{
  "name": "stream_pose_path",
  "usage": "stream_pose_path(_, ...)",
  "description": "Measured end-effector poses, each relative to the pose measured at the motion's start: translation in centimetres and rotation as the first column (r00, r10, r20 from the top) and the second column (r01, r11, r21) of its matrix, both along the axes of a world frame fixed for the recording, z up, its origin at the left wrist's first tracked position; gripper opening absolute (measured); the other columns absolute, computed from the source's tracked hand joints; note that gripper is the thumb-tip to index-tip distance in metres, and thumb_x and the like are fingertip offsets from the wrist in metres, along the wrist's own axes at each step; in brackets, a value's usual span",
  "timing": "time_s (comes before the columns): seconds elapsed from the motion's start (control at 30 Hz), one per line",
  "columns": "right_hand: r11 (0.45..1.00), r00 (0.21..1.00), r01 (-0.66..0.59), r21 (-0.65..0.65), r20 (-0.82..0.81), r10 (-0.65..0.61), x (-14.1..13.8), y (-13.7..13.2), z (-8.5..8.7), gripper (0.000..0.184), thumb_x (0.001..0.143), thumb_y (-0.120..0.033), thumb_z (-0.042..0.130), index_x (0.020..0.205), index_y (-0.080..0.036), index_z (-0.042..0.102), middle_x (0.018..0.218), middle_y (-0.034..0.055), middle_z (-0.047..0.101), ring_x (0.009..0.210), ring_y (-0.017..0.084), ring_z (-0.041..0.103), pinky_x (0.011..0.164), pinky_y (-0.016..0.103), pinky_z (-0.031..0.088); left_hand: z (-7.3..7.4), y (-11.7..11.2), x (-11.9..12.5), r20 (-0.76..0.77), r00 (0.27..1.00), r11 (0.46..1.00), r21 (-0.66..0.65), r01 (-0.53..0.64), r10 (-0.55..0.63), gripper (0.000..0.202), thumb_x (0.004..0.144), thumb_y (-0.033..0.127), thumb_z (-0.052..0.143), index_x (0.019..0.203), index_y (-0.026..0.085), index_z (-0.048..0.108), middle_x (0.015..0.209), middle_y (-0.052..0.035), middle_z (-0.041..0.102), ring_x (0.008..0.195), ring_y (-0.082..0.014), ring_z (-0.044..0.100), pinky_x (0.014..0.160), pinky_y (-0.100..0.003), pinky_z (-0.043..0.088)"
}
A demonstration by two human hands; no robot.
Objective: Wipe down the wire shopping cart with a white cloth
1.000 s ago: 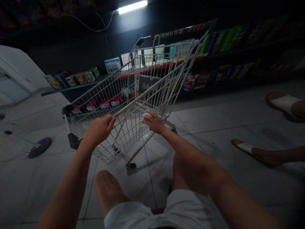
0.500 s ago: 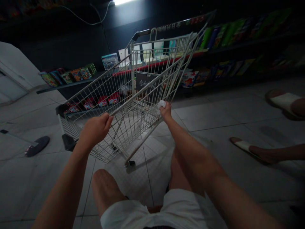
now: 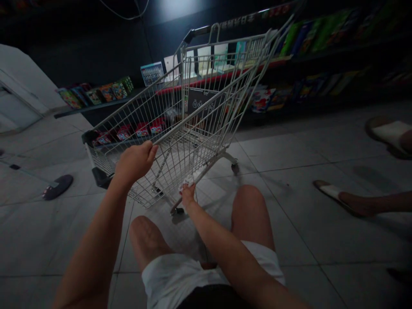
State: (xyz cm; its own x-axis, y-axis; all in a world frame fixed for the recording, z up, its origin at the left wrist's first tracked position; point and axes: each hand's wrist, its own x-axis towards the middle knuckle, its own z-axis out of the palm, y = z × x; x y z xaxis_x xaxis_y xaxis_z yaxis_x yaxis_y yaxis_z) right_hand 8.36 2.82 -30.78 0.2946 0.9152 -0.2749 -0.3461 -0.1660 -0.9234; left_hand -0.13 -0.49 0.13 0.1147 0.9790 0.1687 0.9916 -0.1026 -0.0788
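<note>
A metal shopping cart (image 3: 206,124) stands side-on before me. My left hand (image 3: 137,161) is closed around the top rail of its near side, toward the cart's left end. Lower down, my right hand (image 3: 187,193) grips a crumpled white cloth (image 3: 186,182), perhaps a tissue. The cloth is against the slanted lower frame bar (image 3: 201,174), a little above a caster wheel (image 3: 177,211). My fingers partly cover the cloth.
Behind the cart runs a dark shelf (image 3: 141,98) with books and boxed goods. On the left a mop (image 3: 58,187) lies with its round head on the tiled floor (image 3: 289,171). Another person's sandalled foot (image 3: 334,195) is at the right.
My right hand has moved down and left along the lower frame bar with the white cloth. My left hand stays on the rail. The view has shifted slightly.
</note>
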Motion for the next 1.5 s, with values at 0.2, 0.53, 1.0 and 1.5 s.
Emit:
stream_pose_path(0.2,0.964,0.954,-0.079,-0.252,-0.299,0.0,-0.9,0.0,4.3,0.019,0.076,-0.02,0.047,0.081,-0.025,0.03,0.058,-0.011,0.038,0.047,0.007,0.043,0.045,0.016,0.04,0.3,-0.5,-0.1,-0.053,0.999,1.0,0.019,0.003,-0.002,0.047,0.1,0.047,0.023,0.098,0.02,0.062,0.086,-0.0102,0.072,0.081,-0.0261,0.068,0.068,-0.033,0.042)
stream_pose_path(0.53,0.742,0.952,-0.063,0.668,0.262,-0.155,3.5,0.6,20.4,0.035,0.084,-0.021,0.051,0.118,-0.026,0.047,0.117,0.0056,0.05,0.112,0.019,0.054,0.093,0.038,0.053,0.0,-1.2,-0.8,-0.081,0.997,0.999,0.034,0.009,-0.006,0.046,0.1,0.049,0.024,0.099,0.022,0.061,0.086,-0.0086,0.073,0.079,-0.0249,0.068,0.064,-0.032,0.04)
stream_pose_path(1.0,0.798,0.536,-0.468,0.381,0.84,-0.087,5.3,-1.7,5.7,0.038,0.073,-0.003,0.051,0.106,-0.02,0.062,0.113,0.01,0.049,0.108,0.024,0.05,0.099,0.041,0.047,-0.1,-2.4,-3.3,0.003,0.999,0.999,0.026,0.039,-0.039,0.049,0.098,0.053,0.025,0.089,0.023,0.062,0.08,-0.0062,0.074,0.077,-0.0218,0.068,0.065,-0.029,0.042)
stream_pose_path(1.5,0.551,0.416,-0.668,0.5,0.865,-0.281,3.0,-2.9,12.1,0.041,0.075,-0.004,0.056,0.109,-0.025,0.066,0.117,0.0079,0.052,0.108,0.025,0.045,0.098,0.038,0.047,0.3,-5.0,-6.3,0.106,0.994,1.0,0.017,0.007,-0.009,0.05,0.095,0.057,0.028,0.078,0.025,0.062,0.074,-0.0029,0.074,0.071,-0.0196,0.068,0.064,-0.027,0.042)
